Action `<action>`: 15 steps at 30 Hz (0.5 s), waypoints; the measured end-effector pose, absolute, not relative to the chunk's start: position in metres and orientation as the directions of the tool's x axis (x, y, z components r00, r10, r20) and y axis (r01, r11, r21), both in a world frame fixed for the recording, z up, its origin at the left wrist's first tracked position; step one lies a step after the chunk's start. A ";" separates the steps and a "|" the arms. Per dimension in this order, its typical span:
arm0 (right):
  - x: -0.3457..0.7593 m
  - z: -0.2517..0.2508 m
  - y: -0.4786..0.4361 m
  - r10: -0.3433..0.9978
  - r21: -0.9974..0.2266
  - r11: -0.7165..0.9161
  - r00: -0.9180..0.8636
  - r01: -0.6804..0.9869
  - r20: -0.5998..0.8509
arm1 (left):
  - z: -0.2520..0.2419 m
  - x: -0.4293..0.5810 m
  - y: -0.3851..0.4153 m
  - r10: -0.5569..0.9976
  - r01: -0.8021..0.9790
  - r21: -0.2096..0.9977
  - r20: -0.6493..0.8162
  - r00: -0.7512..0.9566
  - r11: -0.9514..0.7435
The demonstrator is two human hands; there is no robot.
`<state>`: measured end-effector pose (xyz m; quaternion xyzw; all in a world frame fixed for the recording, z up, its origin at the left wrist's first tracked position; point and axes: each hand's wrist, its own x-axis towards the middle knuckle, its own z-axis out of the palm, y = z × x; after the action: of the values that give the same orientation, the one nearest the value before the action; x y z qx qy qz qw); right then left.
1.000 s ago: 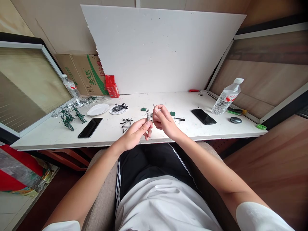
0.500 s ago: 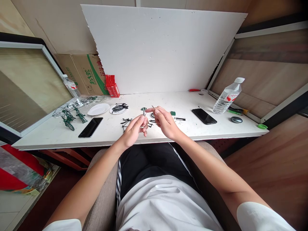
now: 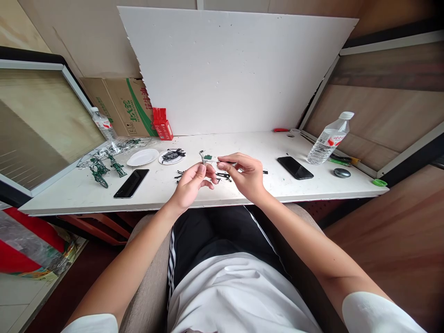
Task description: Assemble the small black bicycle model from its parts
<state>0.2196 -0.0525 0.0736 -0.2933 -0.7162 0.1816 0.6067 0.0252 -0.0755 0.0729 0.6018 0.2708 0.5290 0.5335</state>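
Both forearms [image 3: 137,249] converge, left hand [image 3: 191,184] pinching a small part [image 3: 202,156], right hand [image 3: 248,175] gripping a thin rod [image 3: 212,161].

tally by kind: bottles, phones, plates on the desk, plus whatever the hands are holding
Bottles: 2
Phones: 2
White plates: 2
In hand: 2, a small part in the left hand, a thin tool in the right hand
Total: 8

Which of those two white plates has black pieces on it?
The right plate, nearer the left hand: black pieces cover much of it; the left plate shows plain white.
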 end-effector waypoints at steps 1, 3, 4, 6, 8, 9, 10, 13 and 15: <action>0.220 0.073 -0.052 0.640 -0.612 0.762 -0.101 0.213 0.762 | 0.073 0.026 -0.076 0.891 -0.236 0.929 0.347 0.291 -0.285; 0.220 0.072 -0.052 0.624 -0.592 0.774 -0.113 0.226 0.773 | 0.073 0.026 -0.076 0.894 -0.235 0.929 0.346 0.285 -0.285; 0.220 0.072 -0.052 0.612 -0.580 0.783 -0.115 0.226 0.782 | 0.073 0.027 -0.076 0.896 -0.236 0.929 0.346 0.280 -0.285; 0.220 0.071 -0.051 0.595 -0.563 0.795 -0.113 0.226 0.796 | 0.073 0.027 -0.076 0.899 -0.241 0.928 0.345 0.271 -0.284; 0.219 0.072 -0.051 0.591 -0.556 0.796 -0.107 0.238 0.800 | 0.072 0.027 -0.075 0.899 -0.241 0.928 0.344 0.269 -0.283; 0.219 0.072 -0.051 0.590 -0.554 0.795 -0.105 0.247 0.800 | 0.072 0.026 -0.075 0.899 -0.241 0.928 0.345 0.270 -0.284; 0.219 0.072 -0.051 0.589 -0.551 0.795 -0.105 0.254 0.801 | 0.072 0.026 -0.075 0.898 -0.241 0.928 0.346 0.272 -0.284; 0.220 0.072 -0.050 0.585 -0.544 0.796 -0.112 0.265 0.803 | 0.073 0.025 -0.074 0.896 -0.236 0.931 0.341 0.285 -0.279; 0.220 0.072 -0.050 0.584 -0.541 0.797 -0.116 0.267 0.803 | 0.073 0.024 -0.073 0.894 -0.227 0.934 0.335 0.299 -0.275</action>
<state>0.2202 -0.0498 0.0724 -0.2897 -0.7352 0.1325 0.5983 0.0245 -0.0734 0.0726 0.6026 0.2766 0.5237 0.5349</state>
